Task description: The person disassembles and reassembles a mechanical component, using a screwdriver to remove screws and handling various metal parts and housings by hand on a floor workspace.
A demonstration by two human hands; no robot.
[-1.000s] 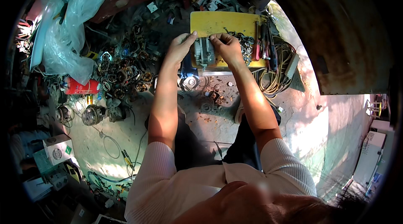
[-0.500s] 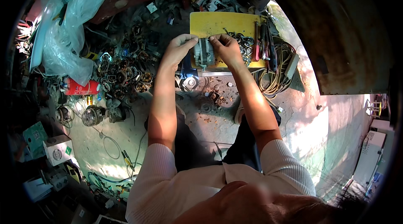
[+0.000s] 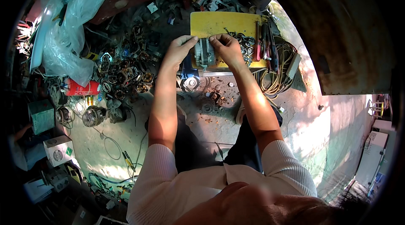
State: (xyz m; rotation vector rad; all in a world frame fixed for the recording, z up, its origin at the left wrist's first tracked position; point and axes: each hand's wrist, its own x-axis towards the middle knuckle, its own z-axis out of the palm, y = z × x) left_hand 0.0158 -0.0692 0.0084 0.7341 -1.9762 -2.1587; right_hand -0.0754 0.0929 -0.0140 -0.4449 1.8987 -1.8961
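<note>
A grey metal electric motor (image 3: 205, 53) with a darker band round its middle sits at the near edge of a yellow board (image 3: 206, 21). My left hand (image 3: 181, 50) is closed, thumb and fingers pinching at the motor's upper left side. On the other side my right hand (image 3: 228, 49) is closed too, its thumb and forefinger at the motor's top right. Whatever lies right between the fingertips is too small to make out. Beside my right hand are several metal rings and small parts (image 3: 247, 41) on the board.
Screwdrivers and pliers (image 3: 265, 41) lie on the board's right, near a coiled cable (image 3: 280, 75). Left are piled motor parts (image 3: 122, 73), a red cylinder (image 3: 82, 87) and plastic sheeting (image 3: 69, 52). A co-worker's arm (image 3: 22, 132) reaches a green box (image 3: 41, 116) at far left.
At the far left, the green box has shifted upward and turned more upright, and the co-worker's arm shows more beside it. My hands and the motor have barely moved.
</note>
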